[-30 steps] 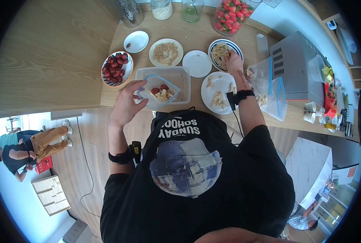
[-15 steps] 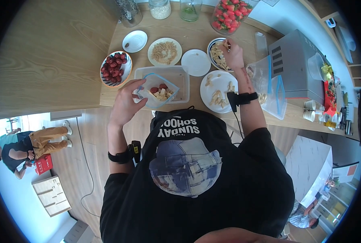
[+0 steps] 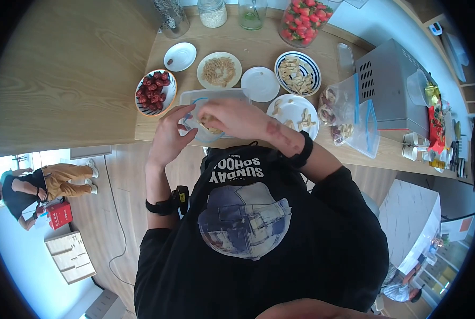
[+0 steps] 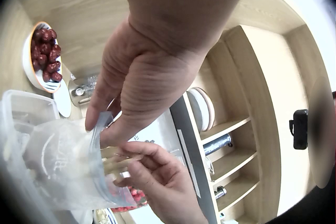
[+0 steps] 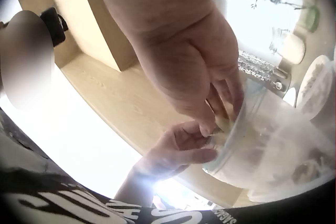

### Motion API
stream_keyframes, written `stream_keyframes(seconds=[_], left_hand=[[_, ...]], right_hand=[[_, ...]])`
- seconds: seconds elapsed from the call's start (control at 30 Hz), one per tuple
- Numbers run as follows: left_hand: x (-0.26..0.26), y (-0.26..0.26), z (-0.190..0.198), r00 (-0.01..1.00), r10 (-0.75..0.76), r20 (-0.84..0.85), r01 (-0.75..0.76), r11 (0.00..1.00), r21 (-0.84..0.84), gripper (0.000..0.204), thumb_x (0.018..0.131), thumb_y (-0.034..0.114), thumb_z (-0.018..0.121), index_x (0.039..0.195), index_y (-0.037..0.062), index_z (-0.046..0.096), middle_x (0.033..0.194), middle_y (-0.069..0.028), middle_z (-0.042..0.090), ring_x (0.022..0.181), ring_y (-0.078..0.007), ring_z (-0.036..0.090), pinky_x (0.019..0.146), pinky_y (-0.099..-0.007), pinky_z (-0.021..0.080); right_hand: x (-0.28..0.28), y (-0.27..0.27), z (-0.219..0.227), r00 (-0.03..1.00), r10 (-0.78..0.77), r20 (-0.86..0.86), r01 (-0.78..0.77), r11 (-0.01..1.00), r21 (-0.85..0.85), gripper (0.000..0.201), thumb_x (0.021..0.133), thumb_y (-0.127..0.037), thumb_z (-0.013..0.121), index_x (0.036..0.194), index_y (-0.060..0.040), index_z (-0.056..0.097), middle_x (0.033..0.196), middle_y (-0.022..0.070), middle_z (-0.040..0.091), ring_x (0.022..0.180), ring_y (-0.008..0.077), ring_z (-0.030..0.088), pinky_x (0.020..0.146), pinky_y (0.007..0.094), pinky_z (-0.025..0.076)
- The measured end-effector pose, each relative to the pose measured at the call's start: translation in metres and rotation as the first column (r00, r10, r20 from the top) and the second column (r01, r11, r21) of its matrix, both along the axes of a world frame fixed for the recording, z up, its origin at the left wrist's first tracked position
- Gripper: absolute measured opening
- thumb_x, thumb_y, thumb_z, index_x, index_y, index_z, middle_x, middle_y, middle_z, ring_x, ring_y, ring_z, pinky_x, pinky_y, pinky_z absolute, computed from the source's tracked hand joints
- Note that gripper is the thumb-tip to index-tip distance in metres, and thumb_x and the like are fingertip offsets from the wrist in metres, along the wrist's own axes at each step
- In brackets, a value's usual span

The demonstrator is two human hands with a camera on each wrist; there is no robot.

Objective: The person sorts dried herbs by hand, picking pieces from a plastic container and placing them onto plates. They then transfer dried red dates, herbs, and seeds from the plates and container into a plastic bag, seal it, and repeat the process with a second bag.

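Observation:
My left hand (image 3: 168, 135) pinches the rim of a clear zip bag (image 4: 68, 155), holding its mouth apart. The bag stands in a clear plastic box (image 3: 221, 94); in the earlier head frames it holds red dates and pale slices. Reaching across from the right, my right hand (image 3: 237, 118) is at the bag's mouth. Its fingertips pinch several pale slices (image 4: 115, 163), partly inside the opening in the left wrist view. More such slices lie on a blue-striped plate (image 3: 318, 80) and on a white plate (image 3: 296, 101) below it.
A bowl of red dates (image 3: 152, 94) stands left of the box. Behind are a plate of small tan pieces (image 3: 219, 70), two small white plates and a jar of strawberries (image 3: 304, 24). Filled zip bags (image 3: 338, 103) lie to the right, beside a grey appliance (image 3: 391, 87).
My right hand has lifted pale slices from the blue-striped plate and swung left to the bag's mouth. My left hand keeps its hold on the bag.

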State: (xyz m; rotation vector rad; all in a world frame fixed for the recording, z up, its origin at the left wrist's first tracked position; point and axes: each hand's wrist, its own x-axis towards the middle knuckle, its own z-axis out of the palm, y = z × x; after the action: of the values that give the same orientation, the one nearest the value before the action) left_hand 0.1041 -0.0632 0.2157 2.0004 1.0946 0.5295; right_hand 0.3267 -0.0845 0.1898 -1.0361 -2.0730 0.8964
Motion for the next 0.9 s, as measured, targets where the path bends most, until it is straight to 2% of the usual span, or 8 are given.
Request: stream_keyframes(seconds=[0.03,0.17,0.27,0.37,0.57,0.67,0.73,0.9], left_hand=[[-0.002,0.0,0.0,1.0,0.002,-0.007,-0.001,1.0,0.02,0.052,0.079,-0.003,0.072,0.129,0.001,0.061,0.122,-0.0132,0.064,0.103,-0.0211,0.065,0.079,-0.032,0.058],[-0.009,-0.002,-0.005,1.0,-0.002,-0.023,0.003,0.999,0.033,0.05,0.084,0.0,0.073,0.131,0.002,0.059,0.123,-0.0125,0.063,0.108,-0.0195,0.064,0.08,-0.0309,0.058],[-0.01,-0.002,-0.006,0.995,0.067,0.069,-0.065,0.997,-0.034,0.048,0.088,0.006,0.072,0.133,0.002,0.058,0.127,-0.0123,0.063,0.112,-0.0204,0.063,0.085,-0.033,0.056],[-0.021,0.004,-0.016,0.977,0.131,0.171,-0.112,0.987,-0.117,0.047,0.09,0.012,0.072,0.133,0.0024,0.057,0.131,-0.0109,0.062,0.116,-0.0211,0.061,0.092,-0.0352,0.052],[-0.039,0.014,-0.037,0.98,-0.004,0.201,0.019,0.997,-0.071,0.051,0.087,0.015,0.077,0.133,0.0039,0.059,0.124,-0.0102,0.066,0.114,-0.019,0.062,0.091,-0.0351,0.05],[-0.039,0.014,-0.055,0.988,-0.006,0.153,0.021,0.995,-0.099,0.041,0.084,0.014,0.079,0.122,0.0042,0.067,0.113,-0.0082,0.071,0.104,-0.0153,0.064,0.09,-0.034,0.048],[-0.04,0.016,-0.066,0.978,0.099,0.181,-0.072,0.986,-0.151,0.027,0.084,0.012,0.079,0.109,0.0036,0.073,0.099,-0.0049,0.074,0.092,-0.0118,0.064,0.085,-0.0316,0.047],[-0.035,0.017,-0.066,0.961,0.126,0.245,-0.105,0.99,-0.098,0.018,0.085,0.008,0.076,0.102,0.003,0.074,0.091,-0.0041,0.074,0.084,-0.0098,0.063,0.079,-0.0278,0.047]], right_hand=[[-0.003,0.0,-0.007,0.993,0.03,0.113,-0.041,0.995,0.095,0.02,0.088,-0.015,0.069,0.106,-0.007,0.064,0.099,0.0111,0.068,0.089,0.0312,0.066,0.078,0.0385,0.052],[0.007,-0.003,0.006,0.998,0.026,0.056,-0.028,0.999,0.025,0.025,0.09,-0.021,0.068,0.108,-0.0038,0.063,0.101,0.0139,0.067,0.094,0.0327,0.067,0.081,0.042,0.052],[0.028,-0.005,0.014,0.997,-0.079,-0.02,0.078,0.996,-0.039,0.031,0.09,-0.029,0.068,0.11,-0.0049,0.063,0.104,0.0147,0.066,0.1,0.0339,0.065,0.086,0.0424,0.051],[0.043,-0.014,0.007,0.976,-0.208,0.065,0.2,0.974,0.109,0.034,0.088,-0.024,0.073,0.114,-0.0054,0.063,0.098,0.0128,0.067,0.094,0.0282,0.067,0.08,0.0385,0.052],[0.052,-0.023,-0.026,0.978,-0.179,0.102,0.187,0.98,-0.064,0.024,0.089,-0.02,0.073,0.106,-0.0038,0.066,0.091,0.0123,0.067,0.084,0.0269,0.069,0.074,0.0361,0.054],[0.05,-0.024,-0.027,0.978,-0.204,0.037,0.206,0.977,-0.054,0.018,0.09,-0.018,0.071,0.099,-0.0028,0.068,0.087,0.0125,0.068,0.078,0.0266,0.069,0.069,0.0352,0.054],[0.051,-0.023,-0.028,0.974,-0.226,0.012,0.227,0.97,-0.088,0.015,0.091,-0.019,0.067,0.094,-0.0039,0.067,0.086,0.013,0.068,0.077,0.0314,0.067,0.07,0.0396,0.052],[0.055,-0.022,-0.018,0.962,-0.255,-0.101,0.249,0.966,-0.074,0.012,0.092,-0.014,0.067,0.095,-0.0028,0.067,0.083,0.0118,0.066,0.071,0.0269,0.065,0.066,0.035,0.051]])
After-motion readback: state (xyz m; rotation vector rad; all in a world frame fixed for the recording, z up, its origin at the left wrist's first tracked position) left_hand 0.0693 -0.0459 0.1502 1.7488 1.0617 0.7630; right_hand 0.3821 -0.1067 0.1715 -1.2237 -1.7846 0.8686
